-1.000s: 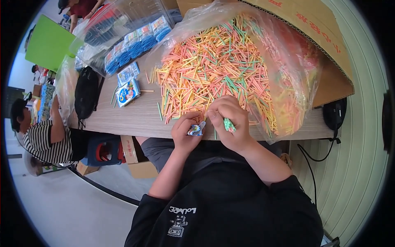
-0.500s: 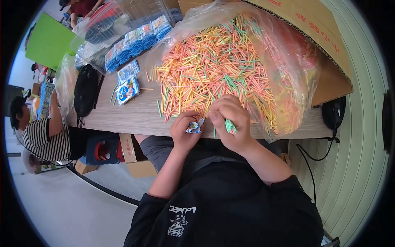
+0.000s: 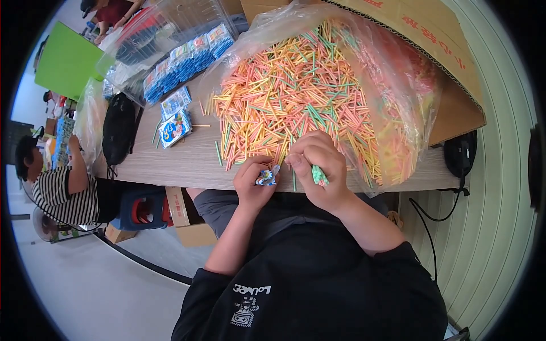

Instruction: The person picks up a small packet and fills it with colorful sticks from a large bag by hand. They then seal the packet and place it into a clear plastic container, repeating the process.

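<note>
The left hand [image 3: 250,183] and right hand [image 3: 325,167] are edging slightly apart at the near edge of the stick pile [image 3: 290,96], the left gripping a blue-and-white packet [image 3: 265,178], the right fisting mostly green sticks [image 3: 319,175], seemingly closing snugly to stop them scattering.

The left hand [image 3: 250,183] and packet [image 3: 265,178] have edged away from the right hand [image 3: 324,165].

There's a black pouch [image 3: 119,129] and green panel [image 3: 68,62].
</note>
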`<state>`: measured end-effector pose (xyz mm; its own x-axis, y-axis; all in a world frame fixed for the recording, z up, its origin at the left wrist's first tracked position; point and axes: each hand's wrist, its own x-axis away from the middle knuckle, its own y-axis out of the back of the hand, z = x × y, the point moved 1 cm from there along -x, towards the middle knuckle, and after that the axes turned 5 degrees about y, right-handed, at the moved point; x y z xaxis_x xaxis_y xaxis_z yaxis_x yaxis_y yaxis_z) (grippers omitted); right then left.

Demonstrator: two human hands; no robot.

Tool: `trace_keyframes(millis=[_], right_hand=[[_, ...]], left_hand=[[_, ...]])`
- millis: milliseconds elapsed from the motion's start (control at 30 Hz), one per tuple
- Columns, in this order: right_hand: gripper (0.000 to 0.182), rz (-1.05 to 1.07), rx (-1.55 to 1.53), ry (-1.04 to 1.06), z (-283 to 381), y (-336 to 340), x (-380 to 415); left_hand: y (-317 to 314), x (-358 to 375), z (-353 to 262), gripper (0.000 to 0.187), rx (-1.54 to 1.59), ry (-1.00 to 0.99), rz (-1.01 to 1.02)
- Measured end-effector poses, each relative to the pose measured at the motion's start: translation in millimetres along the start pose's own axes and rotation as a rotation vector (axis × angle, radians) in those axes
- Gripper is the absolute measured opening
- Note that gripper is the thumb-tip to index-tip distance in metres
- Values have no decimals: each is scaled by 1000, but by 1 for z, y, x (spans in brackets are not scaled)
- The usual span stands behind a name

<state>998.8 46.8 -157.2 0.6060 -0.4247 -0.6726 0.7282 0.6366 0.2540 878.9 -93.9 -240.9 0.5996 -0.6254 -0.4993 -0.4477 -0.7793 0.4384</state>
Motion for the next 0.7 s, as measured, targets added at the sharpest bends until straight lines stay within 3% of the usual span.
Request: trace_keyframes(millis=[700], right_hand=[[20,6,-3,-6,-2,-1,1]], left_hand=[[-1,-1,0,25,-26,-22,-17]])
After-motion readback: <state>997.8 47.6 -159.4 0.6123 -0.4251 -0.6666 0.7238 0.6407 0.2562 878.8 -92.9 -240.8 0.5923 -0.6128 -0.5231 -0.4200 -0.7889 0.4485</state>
